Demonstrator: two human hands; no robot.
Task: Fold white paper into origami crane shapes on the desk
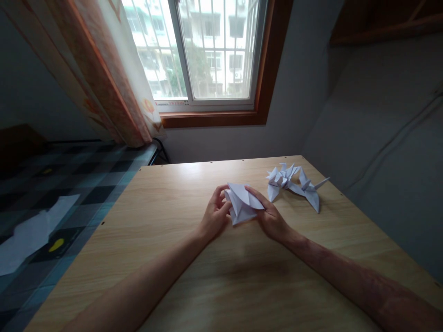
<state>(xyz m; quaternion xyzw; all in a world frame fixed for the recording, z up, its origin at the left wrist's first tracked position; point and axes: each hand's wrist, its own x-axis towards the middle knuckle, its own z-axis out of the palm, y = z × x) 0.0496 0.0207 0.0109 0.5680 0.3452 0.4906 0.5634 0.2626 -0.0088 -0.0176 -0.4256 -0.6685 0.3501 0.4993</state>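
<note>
Daylight comes through a metal-framed window beyond the fingertips and brightens a pale wood-grain table beneath them. Between the two hands sits a small folded piece of white paper, with layered flaps and pointed corners, apparently raised a little above the table so that both sides can be gripped. The bare left hand is clamped on its left edge, thumb toward the near side, probably to steady the loose layers. The bare right hand pinches the opposite corner, its thumb lying along the upper edge; the fingers underneath are mostly hidden, so I cannot tell how they are spread. Gripping from both sides likely keeps the folds from springing open (paper this creased tends to do so).

Beyond the right fingers and off to their right, a cluster of spiky white folded-paper shapes rests on the table, perhaps set there to leave elbow room. Well to the left of the left fingers, loose flat white paper sheets lie on a blue-and-black checked bed cover, seemingly within a sideways reach.
</note>
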